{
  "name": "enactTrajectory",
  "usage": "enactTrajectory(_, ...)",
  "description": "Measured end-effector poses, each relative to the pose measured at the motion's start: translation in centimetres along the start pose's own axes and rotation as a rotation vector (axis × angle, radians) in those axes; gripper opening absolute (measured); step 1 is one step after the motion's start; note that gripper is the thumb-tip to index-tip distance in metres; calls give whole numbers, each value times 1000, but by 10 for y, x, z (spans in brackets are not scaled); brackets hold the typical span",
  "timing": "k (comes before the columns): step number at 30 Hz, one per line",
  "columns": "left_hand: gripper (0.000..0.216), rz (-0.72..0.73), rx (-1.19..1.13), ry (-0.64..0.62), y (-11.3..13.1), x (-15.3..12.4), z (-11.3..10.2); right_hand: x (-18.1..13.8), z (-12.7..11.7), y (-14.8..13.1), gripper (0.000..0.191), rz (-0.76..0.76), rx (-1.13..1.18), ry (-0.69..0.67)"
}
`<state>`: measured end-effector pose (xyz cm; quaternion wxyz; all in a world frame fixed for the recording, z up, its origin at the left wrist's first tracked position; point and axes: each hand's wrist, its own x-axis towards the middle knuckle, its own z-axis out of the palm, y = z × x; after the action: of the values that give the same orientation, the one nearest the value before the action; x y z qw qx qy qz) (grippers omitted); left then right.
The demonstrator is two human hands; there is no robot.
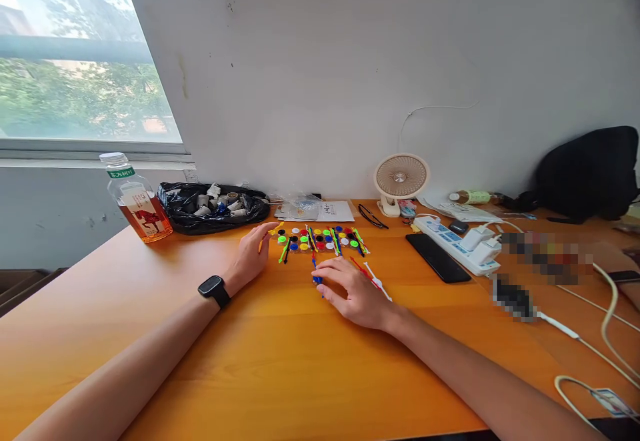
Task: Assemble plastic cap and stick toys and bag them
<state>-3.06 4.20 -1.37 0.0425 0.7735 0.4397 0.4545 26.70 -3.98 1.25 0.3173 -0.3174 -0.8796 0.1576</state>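
My left hand [253,252] has its fingers stretched out, the thumb apart, with the fingertips at a thin yellow arrow-shaped plastic piece [277,229]. My right hand [354,292] is curled over the table, thumb and fingers closed around a blue arrow-shaped plastic piece [317,279], partly hidden. In front of both hands lie rows of small round discs [303,239] in several colours. Green and black arrow-shaped pieces [285,251] lie among them, with other coloured ones between the groups. Beside my right hand rest a white arrow-shaped piece [374,275] and a red one, partly covered.
A tea bottle [145,211] and a black plastic bag of rolls [175,221] stand at the left. Behind are papers [336,211], glasses [373,217] and a small fan [401,177]. On the right lie a phone [436,257], a power strip [445,244] and cables.
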Motion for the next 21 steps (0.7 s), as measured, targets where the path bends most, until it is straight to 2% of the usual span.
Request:
enactTrajectory(2, 42, -14, 37, 24, -7, 0, 0, -1, 0, 0, 19, -37, -12, -45)
enactTrajectory(6, 48, -73, 259, -30, -22, -4, 3, 0, -1, -2, 15, -69, -84, -93)
enactTrajectory(9, 45, -101, 377, -95, -28, -6, 8, 1, -2, -1, 23, -32, -225, -80)
enactTrajectory(13, 43, -102, 434, -186, -24, -5, 10, 1, -5, 3, 37, 46, -438, -70)
enactTrajectory(18, 29, -183, 548, -92, -13, -4, 2, -1, -15, 3, 37, 69, -553, -118)
enactTrajectory(21, 23, -224, 538, -42, -10, -3, -1, -1, -19, -1, 40, 93, -621, -151)
